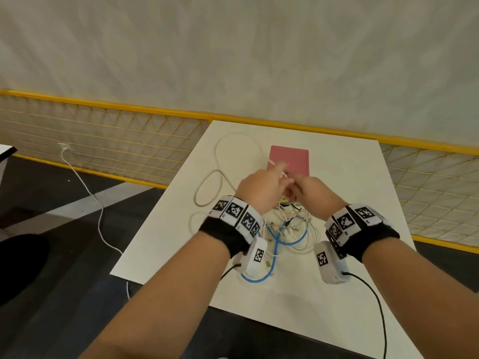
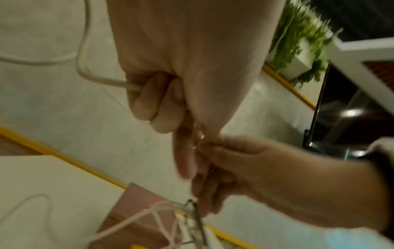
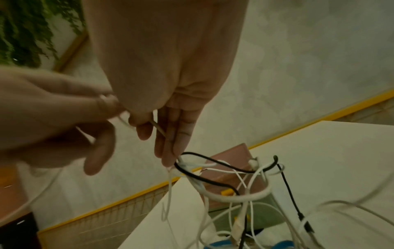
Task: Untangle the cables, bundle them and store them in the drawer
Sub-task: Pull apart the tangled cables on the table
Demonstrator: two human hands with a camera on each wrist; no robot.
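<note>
Head view: both hands raised over the white table (image 1: pixel 337 177), meeting above the tangle (image 1: pixel 287 229) of white, blue and black cables at table centre-near. Left hand (image 1: pixel 259 189) and right hand (image 1: pixel 311 191) almost touch, working one thin white cable (image 1: pixel 283 174) between them. Pink box (image 1: pixel 290 160) lies just beyond the hands, far side. A thick beige cable (image 1: pixel 208 187) loops off to the left on the table. Blue cable (image 1: pixel 278 240) runs through the knot, near side. No drawer identifiable from here.

Left wrist view: left hand (image 2: pixel 170 84) fingers curled round the beige cable (image 2: pixel 102 80), which exits left; thumb and forefinger also meet the right hand (image 2: pixel 245 168) lower down. Grip = closed fist on cable.

Right wrist view: right hand (image 3: pixel 170 109) pinches the thin white cable (image 3: pixel 158 129) between thumb and fingers, narrow grip; the strand runs down into the knot, where a black cable (image 3: pixel 224 165) loops round it.

Step, judged: untangling, early; nothing bundled yet. Next move prob needs the white strand fed back through the black loop, not pulled, as tension would tighten the knot. In the way: black loop, several white strands crossing, and the pink box close behind the work area.
</note>
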